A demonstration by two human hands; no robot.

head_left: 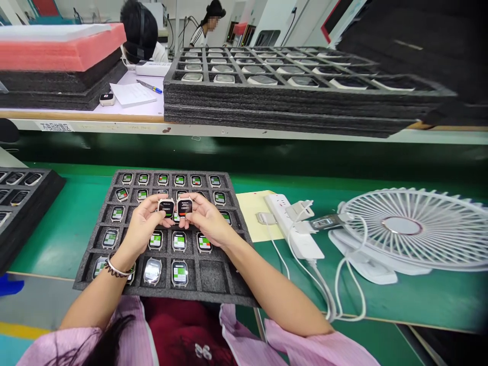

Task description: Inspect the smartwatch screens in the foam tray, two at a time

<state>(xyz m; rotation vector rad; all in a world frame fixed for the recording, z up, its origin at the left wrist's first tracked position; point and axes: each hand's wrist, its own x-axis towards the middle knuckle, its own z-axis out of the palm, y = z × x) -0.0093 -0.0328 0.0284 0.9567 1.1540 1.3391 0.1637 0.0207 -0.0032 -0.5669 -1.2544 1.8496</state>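
Note:
My left hand (143, 221) is closed around a small square watch body (166, 207) with a dark screen. My right hand (206, 219) grips a second watch body (185, 206), its dark screen showing a reddish patch. Both are held side by side just above a black foam tray (109, 269) on the green bench. The tray's pockets hold several watch bodies (179, 272) with lit green and white screens. One pocket near the front right is bare foam.
A white power strip (292, 226) with plugs and cables lies right of the tray, beside a white fan (414, 229) and a yellow sheet (253, 208). Another black tray (23, 193) sits at the left. On the raised shelf stand stacked foam trays (290, 109); two people sit beyond.

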